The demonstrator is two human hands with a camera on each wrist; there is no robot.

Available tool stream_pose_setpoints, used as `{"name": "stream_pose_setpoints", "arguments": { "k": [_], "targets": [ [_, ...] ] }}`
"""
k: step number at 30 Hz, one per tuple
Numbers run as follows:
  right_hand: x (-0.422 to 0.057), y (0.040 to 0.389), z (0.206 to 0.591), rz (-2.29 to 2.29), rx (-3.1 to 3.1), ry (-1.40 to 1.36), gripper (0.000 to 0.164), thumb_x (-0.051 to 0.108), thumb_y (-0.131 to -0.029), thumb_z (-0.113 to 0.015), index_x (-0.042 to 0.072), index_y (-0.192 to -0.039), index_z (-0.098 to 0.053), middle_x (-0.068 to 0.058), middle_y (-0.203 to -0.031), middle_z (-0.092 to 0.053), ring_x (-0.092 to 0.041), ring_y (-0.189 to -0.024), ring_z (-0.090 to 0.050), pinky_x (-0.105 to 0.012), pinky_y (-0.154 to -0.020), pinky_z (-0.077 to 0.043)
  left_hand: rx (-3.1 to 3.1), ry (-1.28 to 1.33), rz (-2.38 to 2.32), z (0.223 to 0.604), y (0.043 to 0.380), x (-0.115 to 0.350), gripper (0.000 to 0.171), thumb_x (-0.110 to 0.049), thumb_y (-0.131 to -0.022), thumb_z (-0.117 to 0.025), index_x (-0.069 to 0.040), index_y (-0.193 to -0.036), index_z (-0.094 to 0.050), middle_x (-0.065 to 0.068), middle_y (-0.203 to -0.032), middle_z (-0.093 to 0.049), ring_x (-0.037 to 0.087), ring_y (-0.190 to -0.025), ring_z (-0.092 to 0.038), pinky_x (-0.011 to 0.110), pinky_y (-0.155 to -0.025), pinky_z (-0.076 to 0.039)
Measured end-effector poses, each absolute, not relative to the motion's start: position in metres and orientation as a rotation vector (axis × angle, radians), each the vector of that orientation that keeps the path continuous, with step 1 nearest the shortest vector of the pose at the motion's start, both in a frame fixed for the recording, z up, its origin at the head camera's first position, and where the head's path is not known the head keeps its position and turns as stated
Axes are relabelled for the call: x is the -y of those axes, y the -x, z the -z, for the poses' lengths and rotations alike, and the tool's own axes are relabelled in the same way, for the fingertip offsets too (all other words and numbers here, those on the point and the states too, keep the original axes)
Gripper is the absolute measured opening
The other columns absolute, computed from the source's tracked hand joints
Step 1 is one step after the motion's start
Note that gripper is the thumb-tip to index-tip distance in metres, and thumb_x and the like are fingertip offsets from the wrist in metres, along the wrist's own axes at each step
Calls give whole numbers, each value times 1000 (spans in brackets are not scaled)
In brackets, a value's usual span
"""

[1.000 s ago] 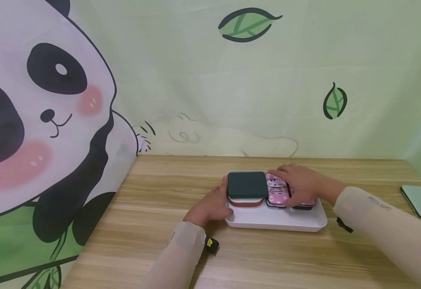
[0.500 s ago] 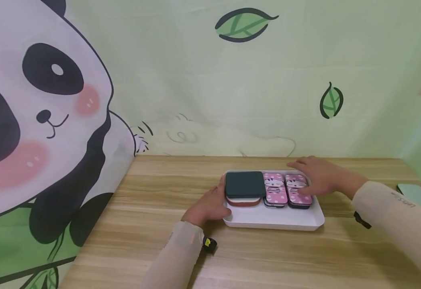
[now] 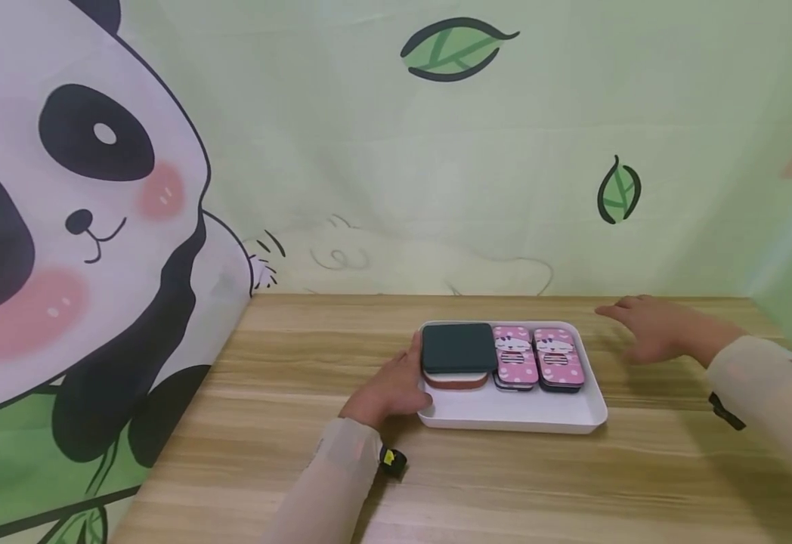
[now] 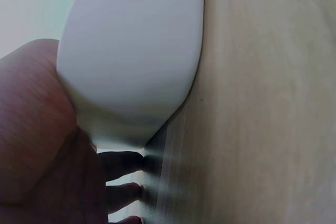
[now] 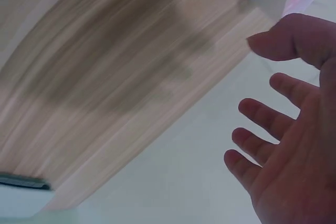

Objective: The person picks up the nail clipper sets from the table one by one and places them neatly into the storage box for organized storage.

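Observation:
A white tray (image 3: 508, 415) sits on the wooden table, its left wall held by my left hand (image 3: 392, 385). The thumb laps over the rim, and in the left wrist view the fingers (image 4: 123, 165) reach along its outer side. Inside lies a dark green square case (image 3: 459, 347) on top of a white and brown piece (image 3: 457, 381). Beside it are two pink cat-print tins (image 3: 516, 355), each above a darker layer. My right hand (image 3: 661, 329) is off to the tray's right, fingers spread and holding nothing.
Behind the table hangs a pale green cloth (image 3: 369, 151) with a panda (image 3: 117, 211) and leaves. In the right wrist view, a pale mint flat item (image 5: 23, 199) with a dark edge lies at the table's right; my right sleeve (image 3: 770, 393) mostly hides it in the head view.
My right hand has let go of the right pink tin and moved right, out of the tray. The left hand stays on the tray. The camera view has shifted slightly.

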State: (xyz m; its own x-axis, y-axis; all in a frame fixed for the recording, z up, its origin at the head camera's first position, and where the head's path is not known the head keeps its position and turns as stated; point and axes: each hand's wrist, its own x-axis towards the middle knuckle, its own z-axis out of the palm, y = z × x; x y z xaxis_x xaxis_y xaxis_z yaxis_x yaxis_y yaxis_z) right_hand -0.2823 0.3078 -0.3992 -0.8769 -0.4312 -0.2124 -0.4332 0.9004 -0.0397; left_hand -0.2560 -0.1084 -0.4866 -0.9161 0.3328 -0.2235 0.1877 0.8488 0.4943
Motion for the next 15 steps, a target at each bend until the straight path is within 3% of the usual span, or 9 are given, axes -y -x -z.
{"name": "stream_pose_setpoints", "arguments": {
  "k": [9,15],
  "targets": [
    [-359,280,404,6,-2826,570,76,4,-72,-71,-6,-142,-46,-43,-134,-45,-62,-122,-44,-69,-93,-43,-2733,-403,-699,478,252,109,112,-24,-79,-68,-12,-161,7,8,-165,-26,29,-152,-24,44,-122,-24],
    [-391,274,410,-60,-2807,565,79,-9,-67,-66,-7,-142,-44,-43,-133,-45,-66,-118,-43,-57,-77,-49,-2741,-416,-670,473,251,108,110,-25,-80,-67,-11,-161,6,8,-165,-26,28,-152,-25,42,-122,-25]
  ]
}}
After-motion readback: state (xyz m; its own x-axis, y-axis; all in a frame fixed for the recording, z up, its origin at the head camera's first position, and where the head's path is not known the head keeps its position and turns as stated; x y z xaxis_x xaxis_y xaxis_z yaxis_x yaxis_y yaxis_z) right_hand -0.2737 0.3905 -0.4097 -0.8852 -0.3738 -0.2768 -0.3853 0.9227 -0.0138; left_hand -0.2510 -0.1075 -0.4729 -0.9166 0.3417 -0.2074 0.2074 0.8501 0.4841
